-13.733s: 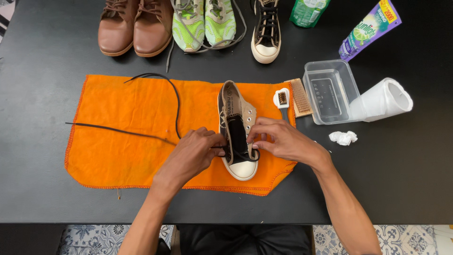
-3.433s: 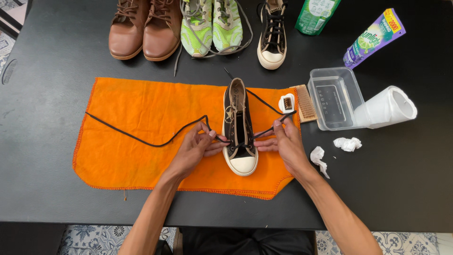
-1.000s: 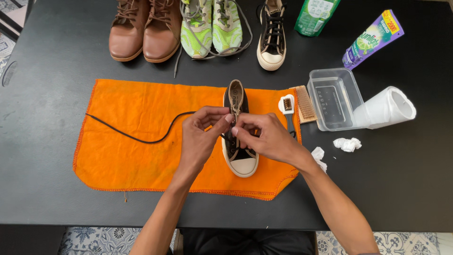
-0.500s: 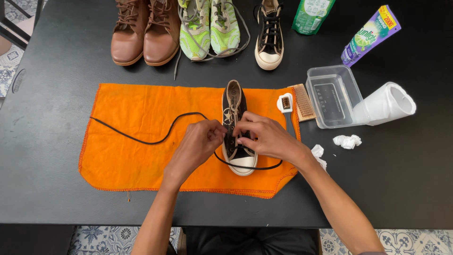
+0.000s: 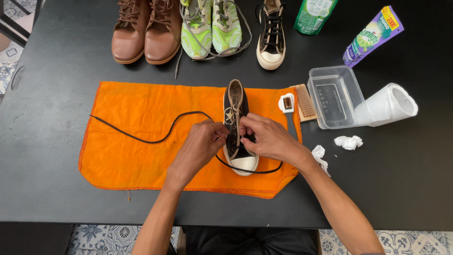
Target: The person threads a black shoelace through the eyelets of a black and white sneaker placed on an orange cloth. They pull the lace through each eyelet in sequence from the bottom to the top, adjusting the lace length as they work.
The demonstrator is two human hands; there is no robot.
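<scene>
Head view: both hands, left hand [image 5: 198, 146] and right hand [image 5: 269, 139], pinch the black lace [image 5: 141, 137] with closed fingers over the sneaker [image 5: 236, 127] on an orange cloth [image 5: 137, 118], near the black table's [image 5: 56, 94] front edge.

Both arms are bare right up to the elbows, no sleeves, watch or rings on the left hand [image 5: 198, 148] or right hand [image 5: 269, 140]. Dark trousers at 6 o'clock.
</scene>
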